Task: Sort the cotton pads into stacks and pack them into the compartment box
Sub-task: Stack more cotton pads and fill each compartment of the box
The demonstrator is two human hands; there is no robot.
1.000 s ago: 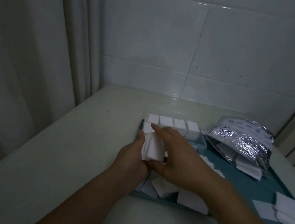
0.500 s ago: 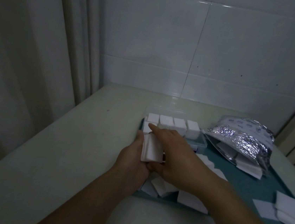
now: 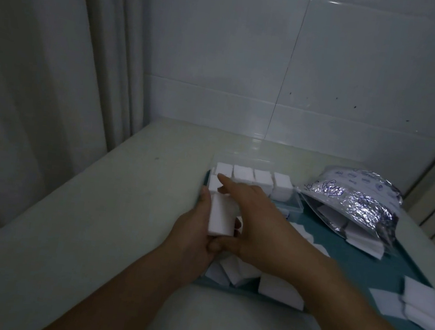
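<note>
A stack of white cotton pads (image 3: pixel 222 217) is held upright between both hands, just in front of the clear compartment box (image 3: pixel 294 204). My left hand (image 3: pixel 194 234) grips the stack from the left and below. My right hand (image 3: pixel 254 224) holds it from the right, with the thumb under it and the index finger stretched toward the box's near left compartment. The box's far row holds several pad stacks (image 3: pixel 253 176). Loose pads (image 3: pixel 236 274) lie on the teal tray (image 3: pixel 356 265) under my wrists.
An open silver foil bag (image 3: pixel 352 204) with pads spilling out lies right of the box. More loose pads (image 3: pixel 412 303) sit at the tray's near right. A tiled wall stands behind the pale table (image 3: pixel 96 219), a curtain to the left.
Both hands have carried the pad stack slightly forward toward the box, squaring it up. My right index finger now reaches over the near left compartment.
</note>
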